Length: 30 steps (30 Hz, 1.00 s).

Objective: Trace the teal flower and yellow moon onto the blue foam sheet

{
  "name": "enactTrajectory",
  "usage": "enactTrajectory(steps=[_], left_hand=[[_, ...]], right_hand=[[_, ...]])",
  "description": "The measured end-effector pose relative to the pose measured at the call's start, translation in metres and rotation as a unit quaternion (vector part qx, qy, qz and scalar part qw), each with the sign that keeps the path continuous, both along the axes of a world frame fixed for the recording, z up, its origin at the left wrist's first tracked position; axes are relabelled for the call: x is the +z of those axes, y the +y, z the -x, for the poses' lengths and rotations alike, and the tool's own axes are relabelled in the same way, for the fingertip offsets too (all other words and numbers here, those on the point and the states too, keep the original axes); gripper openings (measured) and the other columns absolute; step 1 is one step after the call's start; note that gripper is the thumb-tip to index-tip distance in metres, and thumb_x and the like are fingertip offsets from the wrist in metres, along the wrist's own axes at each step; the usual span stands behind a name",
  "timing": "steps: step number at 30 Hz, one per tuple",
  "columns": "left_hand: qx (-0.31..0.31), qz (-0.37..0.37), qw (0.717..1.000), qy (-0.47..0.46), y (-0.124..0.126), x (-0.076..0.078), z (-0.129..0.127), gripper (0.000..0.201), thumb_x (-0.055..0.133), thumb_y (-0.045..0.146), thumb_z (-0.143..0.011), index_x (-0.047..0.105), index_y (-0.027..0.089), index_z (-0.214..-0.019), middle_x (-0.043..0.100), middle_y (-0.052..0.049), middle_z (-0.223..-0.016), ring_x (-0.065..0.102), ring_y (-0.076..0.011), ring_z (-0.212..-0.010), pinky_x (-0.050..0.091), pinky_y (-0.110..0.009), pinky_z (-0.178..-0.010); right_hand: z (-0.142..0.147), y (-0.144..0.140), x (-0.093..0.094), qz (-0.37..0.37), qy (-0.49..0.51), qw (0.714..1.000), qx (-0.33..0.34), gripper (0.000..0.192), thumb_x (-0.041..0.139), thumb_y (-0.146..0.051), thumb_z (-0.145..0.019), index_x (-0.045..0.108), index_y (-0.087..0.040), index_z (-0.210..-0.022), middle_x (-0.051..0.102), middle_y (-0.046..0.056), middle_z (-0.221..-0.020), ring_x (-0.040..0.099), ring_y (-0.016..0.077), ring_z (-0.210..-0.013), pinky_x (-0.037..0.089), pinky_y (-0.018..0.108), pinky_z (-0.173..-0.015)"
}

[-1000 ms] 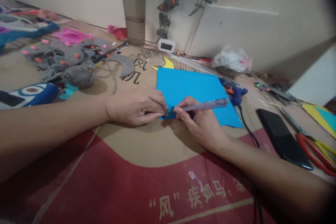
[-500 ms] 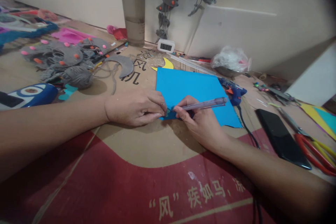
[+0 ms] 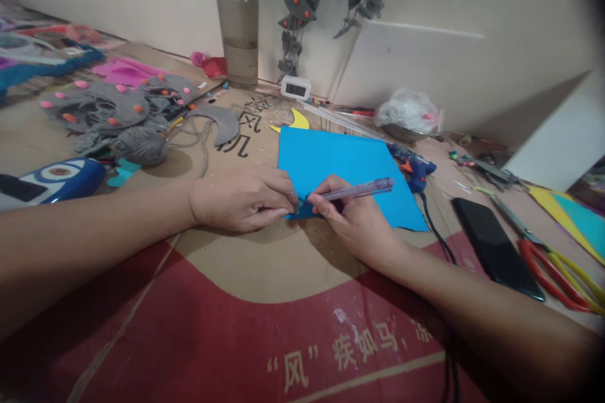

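Here the worktop (image 3: 265,264), covered with printed red-and-tan cardboard, fills the view. A blue paper sheet (image 3: 340,160) lies flat at its middle, with a blue glue gun (image 3: 413,167) touching its far right edge. A black phone (image 3: 491,245) lies to the right, beside red-handled scissors (image 3: 553,264). Grey felt pieces (image 3: 118,116) with pink and orange dots sit at the far left. The left hand (image 3: 243,198) presses its fingertips flat on the sheet's near left corner, pinning a small dark cut-out that is too small to make out. The right hand (image 3: 352,220) is closed around a clear pen (image 3: 357,189), whose tip meets the sheet just beside the left fingertips.
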<state>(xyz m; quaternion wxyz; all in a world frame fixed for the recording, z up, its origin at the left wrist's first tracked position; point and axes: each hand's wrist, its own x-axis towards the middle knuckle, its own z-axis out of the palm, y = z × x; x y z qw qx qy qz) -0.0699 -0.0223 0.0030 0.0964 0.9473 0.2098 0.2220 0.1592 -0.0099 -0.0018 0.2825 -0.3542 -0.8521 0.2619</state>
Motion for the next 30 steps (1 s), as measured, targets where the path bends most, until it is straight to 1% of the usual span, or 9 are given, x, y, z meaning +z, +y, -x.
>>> enactTrajectory(steps=[4,7,10,12,14,16,21,25,30], left_hand=[[0.000,-0.003,1.000,0.003,0.000,-0.001,0.001,0.022,0.049,0.015,-0.093,0.069,0.016,-0.102,0.072,-0.010,-0.099,0.064,-0.0211,-0.095,0.049,-0.033,-0.086],[0.000,-0.007,1.000,-0.004,0.000,0.000,0.001,0.022,0.049,0.015,-0.093,0.070,0.015,-0.102,0.072,-0.010,-0.098,0.064,-0.0209,-0.095,0.051,-0.033,-0.086],[-0.008,-0.021,1.000,-0.016,0.000,0.002,0.000,0.023,0.049,0.016,-0.094,0.070,0.015,-0.104,0.072,-0.011,-0.101,0.064,-0.0203,-0.098,0.052,-0.033,-0.089],[-0.008,-0.035,0.999,-0.011,0.000,0.003,0.000,0.024,0.049,0.017,-0.095,0.070,0.016,-0.105,0.073,-0.010,-0.103,0.064,-0.0203,-0.098,0.052,-0.033,-0.089],[-0.006,-0.038,0.999,0.001,0.000,0.004,0.001,0.023,0.049,0.018,-0.095,0.070,0.015,-0.105,0.072,-0.010,-0.103,0.064,-0.0206,-0.098,0.052,-0.034,-0.088],[-0.003,-0.031,1.000,0.004,-0.001,0.004,0.001,0.022,0.050,0.016,-0.095,0.069,0.013,-0.106,0.072,-0.010,-0.105,0.063,-0.0214,-0.101,0.051,-0.035,-0.091],[0.004,-0.034,0.999,0.003,-0.001,0.004,0.002,0.022,0.050,0.018,-0.096,0.069,0.016,-0.107,0.072,-0.008,-0.105,0.063,-0.0199,-0.097,0.051,-0.035,-0.090],[0.004,-0.035,0.999,0.010,-0.001,0.004,0.002,0.022,0.050,0.018,-0.096,0.070,0.016,-0.106,0.072,-0.008,-0.105,0.063,-0.0200,-0.098,0.050,-0.036,-0.091],[0.004,-0.047,0.999,0.008,0.000,0.003,0.002,0.023,0.050,0.019,-0.096,0.071,0.016,-0.106,0.073,-0.007,-0.104,0.065,-0.0201,-0.097,0.051,-0.034,-0.089]], right_hand=[[0.001,0.004,0.008,0.045,-0.020,0.999,0.013,0.020,0.055,-0.034,-0.094,0.058,-0.020,-0.080,0.063,0.000,-0.073,0.058,0.0152,-0.069,0.042,0.030,-0.066],[0.001,0.010,0.036,0.065,0.001,0.998,0.013,0.020,0.058,-0.034,-0.093,0.060,-0.020,-0.079,0.064,0.000,-0.069,0.058,0.0136,-0.064,0.042,0.028,-0.060],[-0.002,0.015,0.082,-0.001,0.181,0.983,-0.032,0.024,0.058,-0.035,-0.094,0.059,-0.020,-0.076,0.062,0.000,-0.066,0.053,0.0099,-0.057,0.040,0.026,-0.053],[-0.005,0.017,0.108,-0.080,0.331,0.940,-0.034,0.021,0.053,-0.031,-0.096,0.055,-0.021,-0.078,0.057,-0.002,-0.064,0.050,0.0092,-0.054,0.036,0.024,-0.047],[-0.007,0.017,0.122,-0.122,0.401,0.905,-0.067,0.022,0.045,-0.028,-0.099,0.054,-0.021,-0.082,0.052,-0.001,-0.066,0.050,0.0097,-0.058,0.035,0.024,-0.046],[-0.010,0.018,0.121,-0.121,0.414,0.896,-0.102,0.024,0.038,-0.028,-0.102,0.051,-0.022,-0.083,0.050,-0.001,-0.067,0.046,0.0094,-0.054,0.033,0.024,-0.044],[-0.023,0.023,0.100,-0.109,0.415,0.888,-0.165,0.026,0.029,-0.036,-0.103,0.044,-0.026,-0.085,0.045,-0.001,-0.068,0.041,0.0119,-0.053,0.035,0.026,-0.046],[-0.033,0.024,0.101,-0.132,0.362,0.894,-0.227,0.034,0.021,-0.048,-0.103,0.042,-0.026,-0.087,0.043,0.001,-0.072,0.045,0.0136,-0.056,0.039,0.027,-0.051],[-0.036,0.014,0.105,-0.162,0.356,0.900,-0.194,0.035,0.024,-0.055,-0.100,0.043,-0.028,-0.089,0.043,0.000,-0.075,0.047,0.0141,-0.058,0.038,0.029,-0.053]])
